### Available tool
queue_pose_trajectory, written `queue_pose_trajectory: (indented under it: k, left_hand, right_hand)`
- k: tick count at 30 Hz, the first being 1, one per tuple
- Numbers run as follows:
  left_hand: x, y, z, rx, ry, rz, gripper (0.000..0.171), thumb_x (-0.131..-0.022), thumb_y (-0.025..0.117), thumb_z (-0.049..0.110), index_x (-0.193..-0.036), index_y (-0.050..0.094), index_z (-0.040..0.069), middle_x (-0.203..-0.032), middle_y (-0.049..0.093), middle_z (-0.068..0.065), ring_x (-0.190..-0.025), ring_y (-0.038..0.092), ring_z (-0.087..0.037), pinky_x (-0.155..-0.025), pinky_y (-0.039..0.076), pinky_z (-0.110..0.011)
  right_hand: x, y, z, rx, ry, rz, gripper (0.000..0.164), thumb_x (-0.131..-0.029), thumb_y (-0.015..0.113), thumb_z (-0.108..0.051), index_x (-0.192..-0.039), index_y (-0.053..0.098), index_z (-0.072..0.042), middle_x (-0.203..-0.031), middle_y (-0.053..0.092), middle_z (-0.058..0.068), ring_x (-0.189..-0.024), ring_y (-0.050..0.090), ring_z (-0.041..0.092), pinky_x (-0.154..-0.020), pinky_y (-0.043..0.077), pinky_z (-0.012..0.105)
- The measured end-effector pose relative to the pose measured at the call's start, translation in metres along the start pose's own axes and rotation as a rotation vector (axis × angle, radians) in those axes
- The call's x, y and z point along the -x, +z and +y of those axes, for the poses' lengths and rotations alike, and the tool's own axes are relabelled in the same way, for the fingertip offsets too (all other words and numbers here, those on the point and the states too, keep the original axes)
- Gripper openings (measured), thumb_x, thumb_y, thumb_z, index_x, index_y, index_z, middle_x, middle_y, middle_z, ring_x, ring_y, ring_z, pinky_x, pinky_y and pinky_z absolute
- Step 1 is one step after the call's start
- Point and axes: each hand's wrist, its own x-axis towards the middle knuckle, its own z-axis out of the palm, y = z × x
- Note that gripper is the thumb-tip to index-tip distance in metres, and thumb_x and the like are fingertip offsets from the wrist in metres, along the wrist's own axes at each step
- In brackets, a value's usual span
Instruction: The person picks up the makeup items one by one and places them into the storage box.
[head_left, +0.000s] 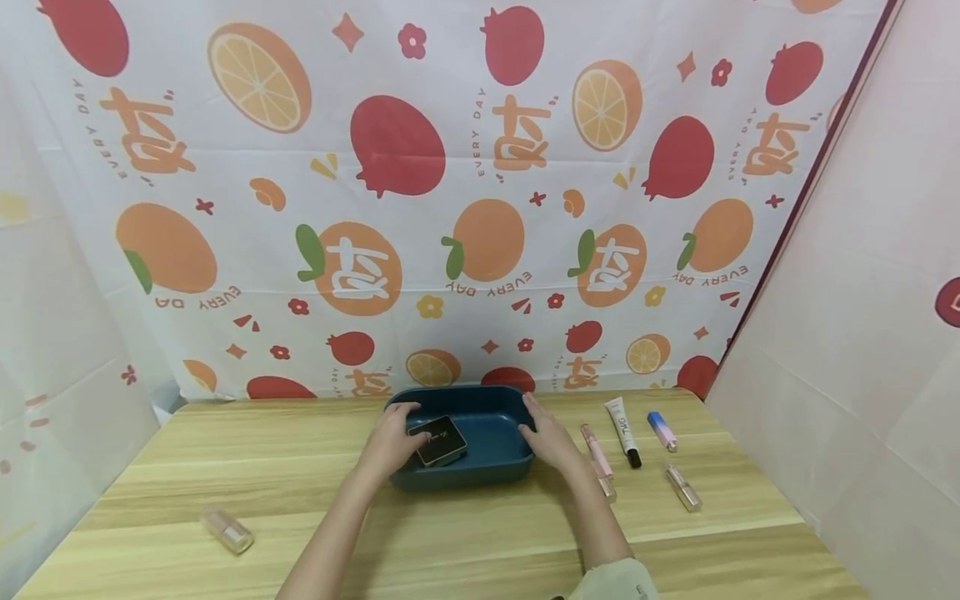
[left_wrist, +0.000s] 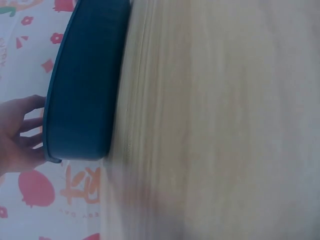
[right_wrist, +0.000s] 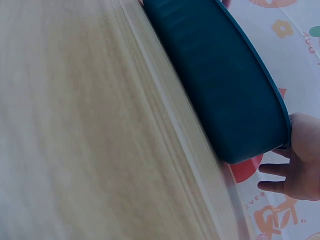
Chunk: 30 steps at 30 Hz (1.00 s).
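Blue tray (head_left: 474, 477): sits at twelve o'clock on the wood-grain counter (head_left: 450, 550), near its back edge, a hand at either end as seen from above.

Black case (head_left: 444, 440): square, with pale lettering on its lid, lies askew inside the blue tray toward nine o'clock.

Left hand (head_left: 392, 442): reaches over the blue tray's nine o'clock end, fingers parted, thumb extended over the edge of the black case; whether the fingers grip the tray, the case or neither, one cannot tell.

Right hand (head_left: 551, 437): holds the blue tray's three o'clock end, thumb inside the rim and the other fingers outside, the end wall between them.

Sleeve (head_left: 615, 579): pale fabric on the right forearm, toward five o'clock from the tray.

Cosmetics at three o'clock: a slim pink tube (head_left: 595, 448) lies just beside the right forearm; farther out are a white tube (head_left: 619, 423) with a black cap and a blue-and-pink stick (head_left: 662, 430).

Toward four o'clock: a metallic-looking tube (head_left: 682, 487) lies slanted on the counter.

Toward eight o'clock: a pale small bottle (head_left: 228, 531) lies on its side, well apart from the tray.

Backdrop (head_left: 450, 92): white cloth printed with oranges, red fruit and the words "EVERY DAY" hangs behind the counter.
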Motion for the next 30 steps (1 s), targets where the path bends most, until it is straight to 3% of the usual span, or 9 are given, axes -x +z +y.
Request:
queue_pose_trajectory:
  k: [8,18,30]
  left_hand:
    - [0.003,-0.006,0.003,0.059,-0.037,0.061,0.047,-0.082,0.067,0.009,-0.123,0.051,-0.006,-0.128,0.043,-0.03,-0.116,0.04,-0.044,-0.094,0.035,-0.055]
    - [0.01,-0.02,0.006,0.057,-0.096,0.1,0.047,-0.083,0.065,0.01,-0.125,0.05,-0.006,-0.129,0.042,-0.03,-0.118,0.038,-0.044,-0.095,0.033,-0.056]
    - [0.024,-0.039,0.004,0.011,-0.129,0.205,0.047,-0.083,0.064,0.01,-0.124,0.049,-0.007,-0.126,0.043,-0.03,-0.118,0.037,-0.044,-0.097,0.031,-0.055]
  right_hand:
    - [0.0,-0.001,-0.003,-0.002,-0.002,-0.002,0.055,-0.095,0.048,-0.014,-0.144,0.025,-0.001,-0.149,0.02,0.014,-0.133,0.021,0.033,-0.105,0.022,0.047]
    - [0.001,0.0,-0.001,0.012,-0.013,0.004,0.055,-0.095,0.048,-0.013,-0.143,0.026,0.0,-0.148,0.021,0.016,-0.133,0.022,0.034,-0.105,0.022,0.048]
    - [0.001,0.0,-0.001,-0.004,0.0,-0.002,0.056,-0.095,0.048,-0.014,-0.144,0.025,-0.002,-0.149,0.02,0.016,-0.133,0.021,0.034,-0.105,0.022,0.049]
